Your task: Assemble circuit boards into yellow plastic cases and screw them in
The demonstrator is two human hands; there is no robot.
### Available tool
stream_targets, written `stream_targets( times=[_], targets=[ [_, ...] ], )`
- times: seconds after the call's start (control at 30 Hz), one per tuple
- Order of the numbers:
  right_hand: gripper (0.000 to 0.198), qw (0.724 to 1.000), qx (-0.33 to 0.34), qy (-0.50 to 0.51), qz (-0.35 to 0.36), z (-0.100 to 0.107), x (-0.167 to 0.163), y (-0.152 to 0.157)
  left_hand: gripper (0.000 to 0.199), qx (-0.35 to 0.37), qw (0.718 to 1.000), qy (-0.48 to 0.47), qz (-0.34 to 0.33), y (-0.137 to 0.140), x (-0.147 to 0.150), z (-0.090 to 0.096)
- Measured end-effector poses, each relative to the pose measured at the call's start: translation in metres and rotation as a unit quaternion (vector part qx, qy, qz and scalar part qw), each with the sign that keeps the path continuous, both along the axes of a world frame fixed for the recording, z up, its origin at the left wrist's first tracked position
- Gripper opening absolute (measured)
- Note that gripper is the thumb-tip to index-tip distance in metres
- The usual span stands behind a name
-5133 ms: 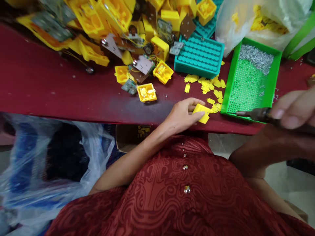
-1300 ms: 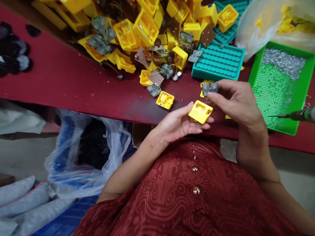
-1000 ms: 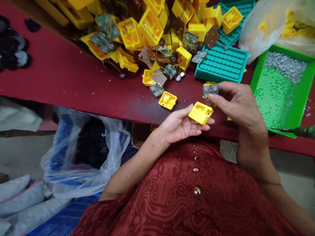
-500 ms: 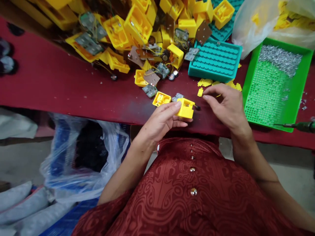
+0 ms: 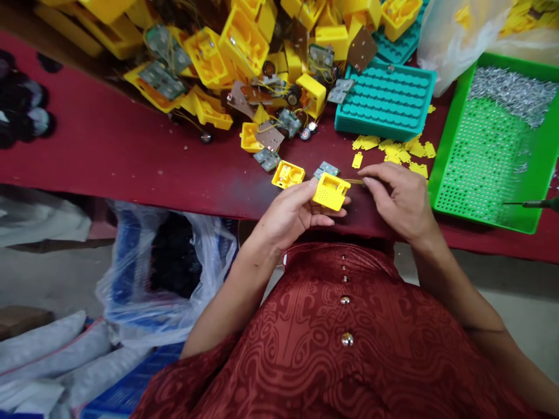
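My left hand (image 5: pixel 290 212) grips a small yellow plastic casing (image 5: pixel 328 196) just above the table's front edge. A cluster of small holes shows on its face, and an opening is cut at its top. From the casing's right side a thin yellow wire (image 5: pixel 354 181) runs to my right hand (image 5: pixel 399 195), whose thumb and forefinger are pinched on its end. Whatever sits at that end is hidden by the fingers. Beside my left hand lies an open yellow half-casing (image 5: pixel 288 174), and a small circuit board (image 5: pixel 326 169) rests behind the held casing.
Behind is a heap of yellow casings (image 5: pixel 244 43) with wired boards. Stacked teal trays (image 5: pixel 386 99) stand right of it, with flat yellow pieces (image 5: pixel 395 152) in front. A green basket (image 5: pixel 441 145) holds screws; a screwdriver tip (image 5: pixel 530 204) reaches over it.
My right thumb and forefinger have closed on the wire from the casing and draw it out to the right. The casing has tilted, so its holed face now shows. The view has shifted slightly.
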State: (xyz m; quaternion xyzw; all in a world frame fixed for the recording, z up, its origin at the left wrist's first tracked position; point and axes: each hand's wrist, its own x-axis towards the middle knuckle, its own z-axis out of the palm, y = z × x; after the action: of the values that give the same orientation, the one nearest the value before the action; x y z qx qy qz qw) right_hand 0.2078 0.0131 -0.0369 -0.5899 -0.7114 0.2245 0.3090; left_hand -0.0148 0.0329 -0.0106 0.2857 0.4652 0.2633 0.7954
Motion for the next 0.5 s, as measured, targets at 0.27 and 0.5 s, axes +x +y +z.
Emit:
stream_targets(
  times=[0.27,0.5],
  targets=[
    [0.021,1.0,-0.013,-0.01,-0.022,0.007,0.011,0.003,0.036,0.089,0.991,0.093,0.02,0.0,0.006,0.004],
    [0.031,0.994,0.022,-0.097,0.048,-0.008,0.009,-0.017,0.063,0.147,0.982,0.12,-0.002,0.001,0.007,0.0]
  ],
)
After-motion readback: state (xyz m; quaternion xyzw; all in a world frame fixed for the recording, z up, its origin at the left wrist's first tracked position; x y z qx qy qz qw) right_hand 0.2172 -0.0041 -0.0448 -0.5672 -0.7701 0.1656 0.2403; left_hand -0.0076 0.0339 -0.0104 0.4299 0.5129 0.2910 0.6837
